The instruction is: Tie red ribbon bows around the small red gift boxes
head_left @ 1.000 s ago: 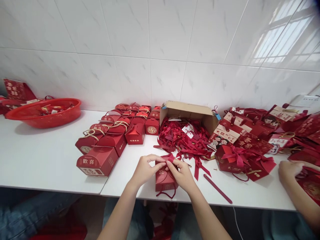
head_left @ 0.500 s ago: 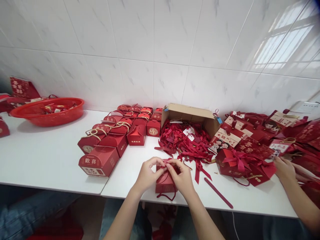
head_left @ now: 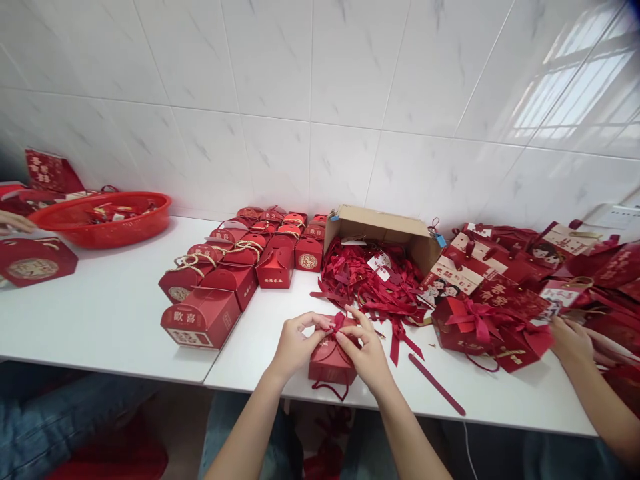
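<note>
Left hand: my left hand [head_left: 299, 343] is narrowed to a pinch, thumb and forefinger on the red ribbon [head_left: 339, 323] at the top of the box.
Right hand: my right hand [head_left: 367, 350] pinches the same ribbon from the other side, thumb and forefinger close to my left fingertips, the other fingers loosely bent.
Ribbon: it is gathered between my fingers; they cover part of it, so I cannot tell whether it is knotted.
Box: the small red box [head_left: 333, 370] sits upright on the white table [head_left: 125, 320], right in front of me near the edge, between my hands.
Cord: a dark red cord [head_left: 331, 389] loops out at the near side of the box.
Strip: a flat dark red strip [head_left: 437, 385] lies slantwise to the right of my right hand.
Carton: a cardboard carton [head_left: 385, 219] lies beyond my hands, a tangle of red ribbons [head_left: 367, 277] spilling out of it.
Left side: rows of red boxes [head_left: 240, 273] stand together, some tied with pale string; farther left is a red basin [head_left: 100, 235] with small wrapped things inside.
Right side: two red boxes with bows [head_left: 467, 327] touch, in front of a pile of paper bags [head_left: 450, 270].
Neighbours: a co-worker's hand [head_left: 573, 343] is beside the bow boxes; another person's hand [head_left: 15, 221] is at the far left, near a red box with a round emblem [head_left: 37, 261].
</note>
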Motion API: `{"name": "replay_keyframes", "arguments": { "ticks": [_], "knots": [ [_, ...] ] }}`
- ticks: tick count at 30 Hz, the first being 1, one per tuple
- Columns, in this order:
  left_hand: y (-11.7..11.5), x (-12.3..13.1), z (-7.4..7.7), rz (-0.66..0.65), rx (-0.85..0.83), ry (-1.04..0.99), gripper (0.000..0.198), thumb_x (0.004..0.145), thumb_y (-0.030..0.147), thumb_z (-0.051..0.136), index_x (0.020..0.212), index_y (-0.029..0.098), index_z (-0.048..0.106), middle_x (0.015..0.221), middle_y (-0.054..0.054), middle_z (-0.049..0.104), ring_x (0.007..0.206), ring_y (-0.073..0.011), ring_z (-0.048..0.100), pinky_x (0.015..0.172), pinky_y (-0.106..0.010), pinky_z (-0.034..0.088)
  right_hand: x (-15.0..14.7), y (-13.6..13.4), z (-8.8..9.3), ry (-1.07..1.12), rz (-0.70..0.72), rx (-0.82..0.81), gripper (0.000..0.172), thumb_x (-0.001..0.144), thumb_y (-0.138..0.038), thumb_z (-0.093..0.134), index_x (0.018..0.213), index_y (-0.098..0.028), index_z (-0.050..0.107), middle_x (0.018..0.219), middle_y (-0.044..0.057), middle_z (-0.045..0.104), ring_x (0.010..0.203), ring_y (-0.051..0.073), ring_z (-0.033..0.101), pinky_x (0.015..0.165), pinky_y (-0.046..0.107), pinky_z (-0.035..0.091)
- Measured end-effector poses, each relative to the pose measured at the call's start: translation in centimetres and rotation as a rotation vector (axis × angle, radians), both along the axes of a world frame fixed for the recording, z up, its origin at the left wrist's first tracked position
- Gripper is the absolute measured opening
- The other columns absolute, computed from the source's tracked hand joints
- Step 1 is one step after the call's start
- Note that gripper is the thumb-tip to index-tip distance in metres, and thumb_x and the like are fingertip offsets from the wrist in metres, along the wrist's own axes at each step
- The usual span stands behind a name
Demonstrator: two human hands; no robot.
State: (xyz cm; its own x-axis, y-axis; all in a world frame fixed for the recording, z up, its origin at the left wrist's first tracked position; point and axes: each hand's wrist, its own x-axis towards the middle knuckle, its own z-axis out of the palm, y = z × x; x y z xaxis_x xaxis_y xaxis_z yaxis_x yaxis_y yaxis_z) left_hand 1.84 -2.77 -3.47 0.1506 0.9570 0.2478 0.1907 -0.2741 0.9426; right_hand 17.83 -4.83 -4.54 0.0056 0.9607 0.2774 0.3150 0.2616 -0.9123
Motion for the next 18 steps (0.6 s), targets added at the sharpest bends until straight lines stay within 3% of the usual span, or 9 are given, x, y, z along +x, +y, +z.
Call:
{"name": "replay_keyframes", "arguments": {
  "ticks": [5, 7, 10, 15, 18],
  "knots": [
    [0.3, 0.3, -0.4, -0.001, 0.003, -0.034, 0.003, 0.074, 0.015, 0.059, 0.072, 0.016, 0.062, 0.081, -0.005, 0.069, 0.083, -0.0171, 0.065, 0.077, -0.028, 0.051, 0.1, 0.2, -0.1, -0.010, 0.142, -0.028, 0.021, 0.084, -0.033, 0.054, 0.079, -0.022, 0.071, 0.140, 0.009, 0.042, 0.134, 0.026, 0.028, 0.110, 0.049, 0.017],
    [0.5, 0.3, -0.4, 0.005, 0.006, -0.052, 0.008, 0.073, 0.017, 0.062, 0.081, 0.016, 0.061, 0.083, -0.005, 0.068, 0.083, -0.0170, 0.065, 0.079, -0.029, 0.051, 0.0, 0.2, -0.2, 0.009, 0.143, -0.023, 0.022, 0.084, -0.035, 0.054, 0.081, -0.023, 0.072, 0.142, 0.007, 0.039, 0.135, 0.026, 0.026, 0.111, 0.049, 0.016],
    [0.3, -0.1, -0.1, 0.040, 0.033, -0.048, 0.022, 0.075, 0.024, 0.063, 0.096, 0.017, 0.058, 0.089, -0.005, 0.067, 0.085, -0.0166, 0.064, 0.080, -0.030, 0.051, -0.2, 0.1, -0.3, 0.035, 0.116, -0.012, 0.023, 0.084, -0.037, 0.054, 0.080, -0.023, 0.072, 0.144, 0.006, 0.037, 0.134, 0.026, 0.029, 0.110, 0.048, 0.019],
    [-1.0, -1.3, 0.6, -0.014, 0.130, 0.246, 0.015, 0.079, 0.030, 0.061, 0.089, 0.021, 0.067, 0.090, -0.005, 0.067, 0.085, -0.0177, 0.060, 0.073, -0.029, 0.048, -0.2, -0.1, -0.3, -0.004, 0.129, -0.003, 0.022, 0.085, -0.036, 0.054, 0.086, -0.025, 0.073, 0.139, 0.007, 0.044, 0.127, 0.025, 0.038, 0.107, 0.046, 0.026],
    [-1.3, -1.5, 0.6, -0.024, 0.124, 0.262, 0.010, 0.079, 0.027, 0.061, 0.084, 0.021, 0.068, 0.087, -0.004, 0.068, 0.086, -0.0178, 0.060, 0.076, -0.029, 0.047, 0.0, -0.5, -0.2, -0.062, 0.146, 0.005, 0.022, 0.084, -0.037, 0.054, 0.089, -0.026, 0.073, 0.135, 0.008, 0.047, 0.124, 0.025, 0.042, 0.105, 0.046, 0.029]
  ]
}}
